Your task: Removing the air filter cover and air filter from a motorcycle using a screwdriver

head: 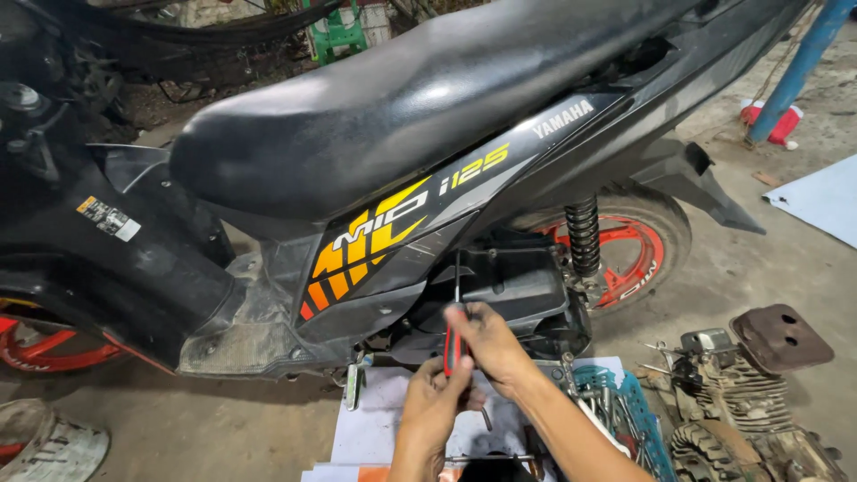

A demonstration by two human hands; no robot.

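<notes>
Both hands grip the red-handled screwdriver (454,344): the left hand (435,406) is wrapped around the handle, the right hand (486,344) clamped beside it. The shaft points up at the black plastic engine cover (513,281) of the black scooter (402,134). The tip could slip and scratch the cover, I think, because the angle is steep.

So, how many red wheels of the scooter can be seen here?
2. The rear wheel is at the right, behind the black shock spring. The front wheel is at the left edge, mostly hidden by the body panels.
</notes>
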